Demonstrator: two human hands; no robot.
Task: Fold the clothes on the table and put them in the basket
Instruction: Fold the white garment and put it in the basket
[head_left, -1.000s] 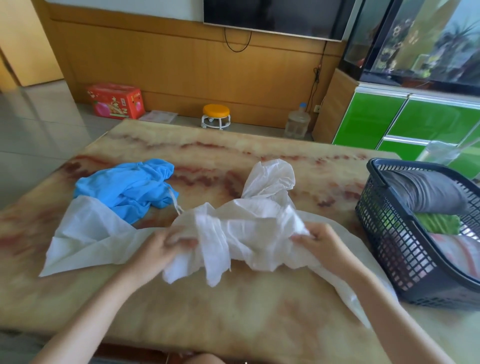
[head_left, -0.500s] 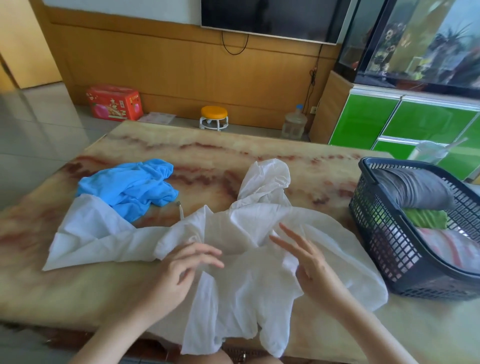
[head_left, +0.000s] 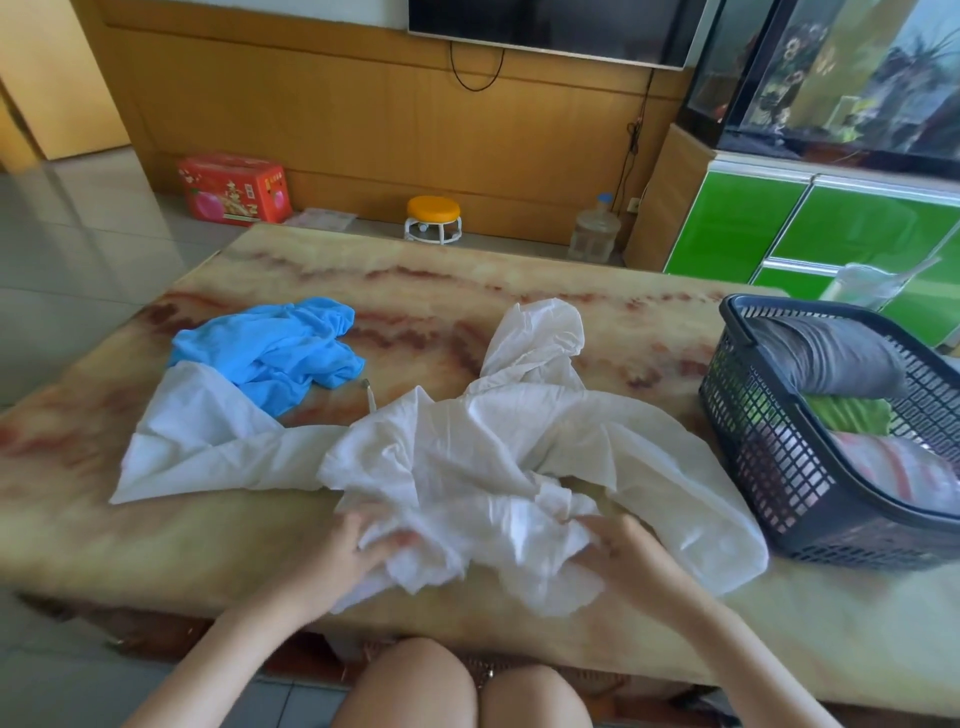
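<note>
A thin white hooded garment (head_left: 467, 457) lies crumpled across the middle of the marble table (head_left: 156, 545), one sleeve stretched out to the left, its hood pointing away from me. My left hand (head_left: 353, 551) grips the bunched lower edge of the white garment near the table's front. My right hand (head_left: 618, 551) grips the same bunched cloth a little to the right. A blue garment (head_left: 280, 353) sits in a heap at the left, partly over the white sleeve. The dark plastic basket (head_left: 769, 467) stands at the right with grey, green and pale folded clothes inside.
My bare knees (head_left: 467, 686) show below the table's front edge. Beyond the table are a red box (head_left: 234, 188), a small orange stool (head_left: 432, 218), a water jug (head_left: 595, 228) and a green cabinet (head_left: 810, 234) against the wood-panelled wall.
Half a second ago both hands hovered open above the spread garment. Now they have come down near the front edge and gathered its lower part into a bunch.
</note>
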